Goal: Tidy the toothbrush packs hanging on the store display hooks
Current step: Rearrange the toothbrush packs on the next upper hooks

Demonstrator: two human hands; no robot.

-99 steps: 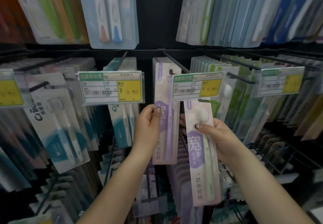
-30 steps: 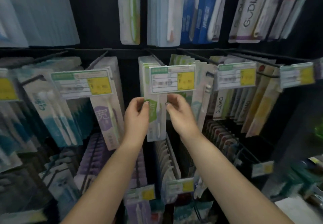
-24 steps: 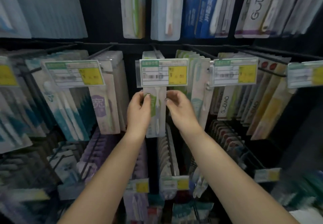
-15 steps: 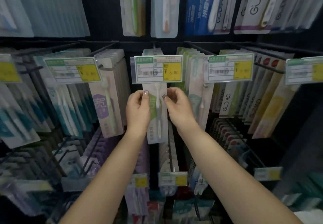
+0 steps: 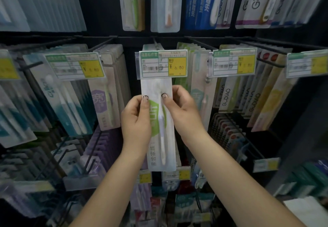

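Observation:
A white toothbrush pack with a green patch [image 5: 160,147] hangs at the centre of the display, below a green and yellow price tag [image 5: 162,64] on its hook [image 5: 155,42]. My left hand [image 5: 135,120] grips the pack's left edge, thumb on the front. On the other side my right hand [image 5: 182,109] grips the right edge with its thumb pressed on the blister. More packs of the same kind hang behind it, mostly hidden.
Purple-labelled packs [image 5: 104,102] hang on the hook to the left, teal-and-white ones [image 5: 65,106] further left. Green-tinted packs [image 5: 197,92] and beige GUDIAO packs [image 5: 225,93] fill the right. Rows of packs hang above and below on black wire hooks.
The view has shifted right from the purple packs to the green-patch pack. Both hands have moved onto this pack and keep holding its edges, now slightly lower on it.

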